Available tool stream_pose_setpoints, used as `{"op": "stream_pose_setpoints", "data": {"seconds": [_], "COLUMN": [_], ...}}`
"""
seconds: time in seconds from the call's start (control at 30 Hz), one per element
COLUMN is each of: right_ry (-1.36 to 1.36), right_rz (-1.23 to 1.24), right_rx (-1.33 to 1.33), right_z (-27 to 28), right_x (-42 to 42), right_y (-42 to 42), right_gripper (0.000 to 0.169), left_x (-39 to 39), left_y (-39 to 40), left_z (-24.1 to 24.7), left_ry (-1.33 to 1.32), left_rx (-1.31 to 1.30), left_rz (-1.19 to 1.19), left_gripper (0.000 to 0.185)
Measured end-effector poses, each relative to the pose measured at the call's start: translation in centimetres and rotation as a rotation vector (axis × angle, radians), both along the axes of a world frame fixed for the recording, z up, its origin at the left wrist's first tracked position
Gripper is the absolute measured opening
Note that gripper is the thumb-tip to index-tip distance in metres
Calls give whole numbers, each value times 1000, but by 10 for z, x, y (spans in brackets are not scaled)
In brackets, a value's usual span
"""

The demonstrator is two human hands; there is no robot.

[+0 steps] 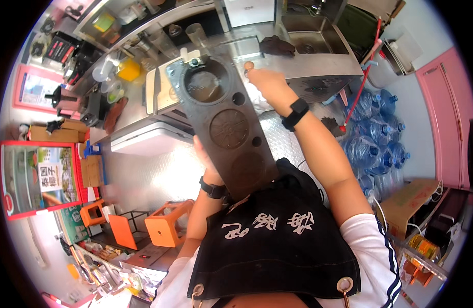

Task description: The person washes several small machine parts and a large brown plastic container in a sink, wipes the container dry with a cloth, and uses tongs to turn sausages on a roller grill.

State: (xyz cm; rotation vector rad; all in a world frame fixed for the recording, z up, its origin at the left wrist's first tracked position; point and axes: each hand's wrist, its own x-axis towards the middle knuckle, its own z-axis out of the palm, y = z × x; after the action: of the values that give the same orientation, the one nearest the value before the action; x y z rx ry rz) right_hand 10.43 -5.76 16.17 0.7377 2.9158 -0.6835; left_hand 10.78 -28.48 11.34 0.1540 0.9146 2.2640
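Observation:
A long dark casing (255,127) is tilted in front of my apron, its lower end close to my body. It has a round cavity (206,81) with something clear and wet inside, a ribbed round recess (229,128) and smaller holes. My left hand (206,158) grips the casing's left side, its fingers partly hidden behind. Beyond the casing's right edge, my right hand (268,86) is closed around a small handle with a tan ball-shaped end (249,66). Most of that handle is covered by my fingers. A small metal fitting (195,61) shows at the casing's far end.
Ahead is a steel counter (317,63) with a sink (311,36) and a dark cloth (277,46). A knife (157,86) lies on a cutting board (165,86) at left. Blue water bottles (365,148) stand right; an orange stool (165,227) is left. An open white lid or drawer (151,140) juts out below the counter.

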Motion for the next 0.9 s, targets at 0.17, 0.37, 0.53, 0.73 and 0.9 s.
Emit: {"op": "stream_pose_setpoints", "data": {"seconds": [0.17, 0.37, 0.53, 0.73, 0.9], "right_ry": [297, 364, 396, 479, 226], "right_rz": [269, 196, -203, 130, -55], "right_rx": [-815, -1584, -125, -527, -1544], "right_z": [3, 19, -30, -95, 12], "right_x": [1, 23, -18, -30, -8], "right_y": [1, -24, -59, -37, -74], "right_gripper": [37, 42, 17, 26, 37], "left_x": [-2, -6, 2, 7, -4], "left_y": [-4, -17, -29, -45, -65], "left_z": [1, 15, 11, -16, -4], "left_ry": [-254, -319, -167, 214, 155], "left_rx": [139, 375, -8, 0, 20], "left_rz": [-121, -451, 15, -175, -95], "left_gripper": [72, 78, 84, 83, 85]}}
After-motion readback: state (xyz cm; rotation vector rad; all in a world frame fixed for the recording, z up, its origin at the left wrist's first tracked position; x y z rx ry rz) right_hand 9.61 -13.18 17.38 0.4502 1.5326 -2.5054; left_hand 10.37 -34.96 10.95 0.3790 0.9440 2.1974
